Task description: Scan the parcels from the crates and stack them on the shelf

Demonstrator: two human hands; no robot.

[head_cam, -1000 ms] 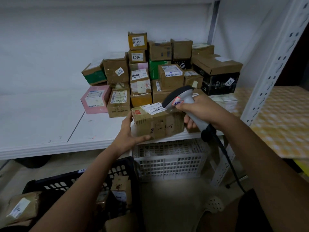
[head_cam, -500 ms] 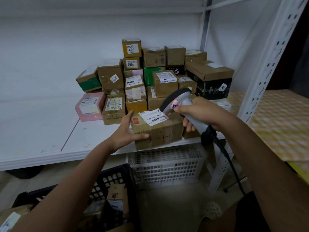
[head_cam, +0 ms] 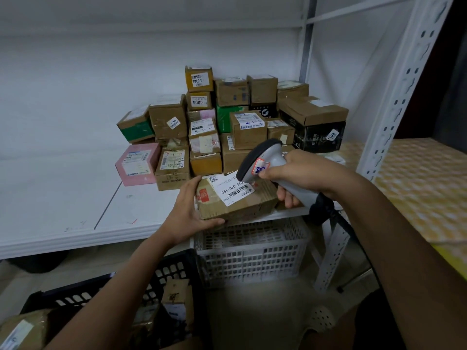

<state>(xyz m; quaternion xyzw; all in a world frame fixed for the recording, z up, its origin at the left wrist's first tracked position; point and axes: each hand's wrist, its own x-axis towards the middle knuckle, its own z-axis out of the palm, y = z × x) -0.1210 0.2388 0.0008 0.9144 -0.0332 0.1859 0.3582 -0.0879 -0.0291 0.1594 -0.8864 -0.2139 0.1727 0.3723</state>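
A brown cardboard parcel (head_cam: 240, 203) with a white barcode label lies at the front edge of the white shelf (head_cam: 75, 198). My left hand (head_cam: 192, 210) grips its left end, thumb underneath. My right hand (head_cam: 300, 178) holds a grey barcode scanner (head_cam: 262, 160), its head pointing down at the label from just above the parcel's right side. Behind them a stack of parcels (head_cam: 227, 122) fills the shelf's back right part.
A black crate (head_cam: 177, 271) with more parcels stands on the floor at bottom left. A white crate (head_cam: 252, 253) sits under the shelf. A perforated white upright (head_cam: 399, 92) rises at right, with a yellow-patterned shelf (head_cam: 417, 185) beyond it. The scanner's black cable (head_cam: 353, 238) hangs down.
The parcel has been tilted so its label faces up more and has moved a little further onto the shelf edge. The scanner has stayed over its right side.
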